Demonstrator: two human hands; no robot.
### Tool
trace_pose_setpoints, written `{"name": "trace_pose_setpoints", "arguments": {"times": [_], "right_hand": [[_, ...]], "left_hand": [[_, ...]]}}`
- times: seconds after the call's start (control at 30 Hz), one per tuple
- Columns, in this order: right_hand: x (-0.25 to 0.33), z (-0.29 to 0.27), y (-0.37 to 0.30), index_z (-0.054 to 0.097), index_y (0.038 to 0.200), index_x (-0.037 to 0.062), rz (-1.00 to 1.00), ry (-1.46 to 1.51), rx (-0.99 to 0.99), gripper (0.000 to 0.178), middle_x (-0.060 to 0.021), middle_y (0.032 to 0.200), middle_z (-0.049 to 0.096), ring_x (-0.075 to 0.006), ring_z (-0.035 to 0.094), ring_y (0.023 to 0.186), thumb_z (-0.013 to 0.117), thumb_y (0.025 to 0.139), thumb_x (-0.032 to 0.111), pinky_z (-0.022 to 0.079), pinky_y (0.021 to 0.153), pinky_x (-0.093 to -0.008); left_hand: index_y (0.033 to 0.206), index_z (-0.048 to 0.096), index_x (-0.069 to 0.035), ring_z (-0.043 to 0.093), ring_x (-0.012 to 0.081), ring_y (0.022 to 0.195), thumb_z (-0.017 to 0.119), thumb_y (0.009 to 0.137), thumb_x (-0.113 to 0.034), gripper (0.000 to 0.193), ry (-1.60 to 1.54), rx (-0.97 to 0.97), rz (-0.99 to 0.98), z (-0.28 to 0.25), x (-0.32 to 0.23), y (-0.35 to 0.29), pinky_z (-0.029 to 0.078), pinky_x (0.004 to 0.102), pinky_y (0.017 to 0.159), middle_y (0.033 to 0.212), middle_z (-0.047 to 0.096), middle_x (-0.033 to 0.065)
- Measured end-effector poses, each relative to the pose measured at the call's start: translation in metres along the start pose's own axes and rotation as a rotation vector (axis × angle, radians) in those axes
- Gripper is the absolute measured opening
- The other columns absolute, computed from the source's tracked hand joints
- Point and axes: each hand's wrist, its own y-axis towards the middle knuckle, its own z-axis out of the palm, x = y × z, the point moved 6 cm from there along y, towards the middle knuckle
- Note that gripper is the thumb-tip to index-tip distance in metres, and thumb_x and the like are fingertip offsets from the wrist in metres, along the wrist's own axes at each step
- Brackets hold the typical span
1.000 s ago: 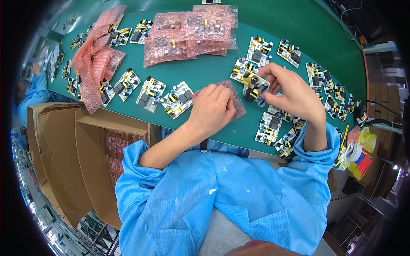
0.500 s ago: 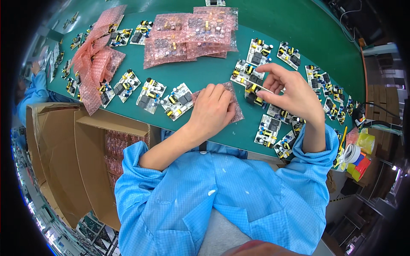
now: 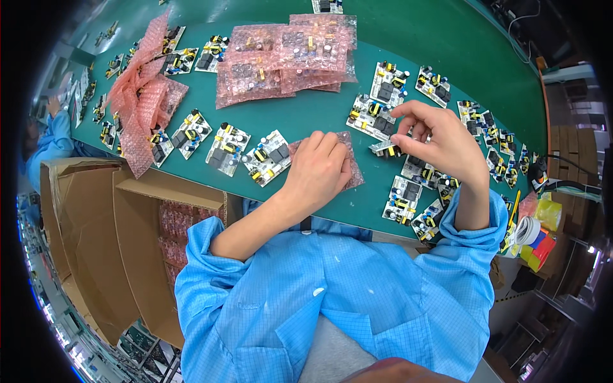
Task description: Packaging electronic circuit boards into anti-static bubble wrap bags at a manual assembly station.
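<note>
My left hand (image 3: 317, 167) rests with curled fingers on a pink bubble-wrap bag (image 3: 354, 173), gripping its upper part and covering much of it. To the right, my right hand (image 3: 440, 137) holds a small circuit board (image 3: 385, 149) at thumb and fingertips, tilted so that little of its face shows. Behind that board lies another circuit board (image 3: 372, 117) with black, yellow and blue parts. Just left of the bag, a white circuit board (image 3: 268, 157) lies flat on the green table (image 3: 306, 113).
Bagged boards (image 3: 287, 54) are piled at the back. Loose pink bubble wrap (image 3: 137, 121) lies at left among several boards. More boards (image 3: 402, 198) spread along the right. An open carton (image 3: 137, 236) holding bagged boards stands front left. Tape rolls (image 3: 527, 231) sit at right.
The board in my right hand has turned from showing its parts to nearly edge-on, and that hand has shifted slightly. My left hand stays on the bag.
</note>
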Motion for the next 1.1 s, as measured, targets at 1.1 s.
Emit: {"name": "trace_pose_setpoints", "arguments": {"times": [1.1], "right_hand": [[-0.001,-0.007,-0.001,0.068,0.119,0.0042,-0.059,-0.071,-0.001,0.041,-0.005,0.086,0.065,-0.011,0.058,0.069,0.083,0.082,0.014,0.05,0.064,-0.0271]], "left_hand": [[0.081,0.059,-0.005,0.058,0.0277,0.08,0.073,0.072,-0.001,0.017,-0.08,-0.058,0.02,-0.013,-0.003,0.005,0.046,0.0404,0.071,0.083,0.056,0.0084]]}}
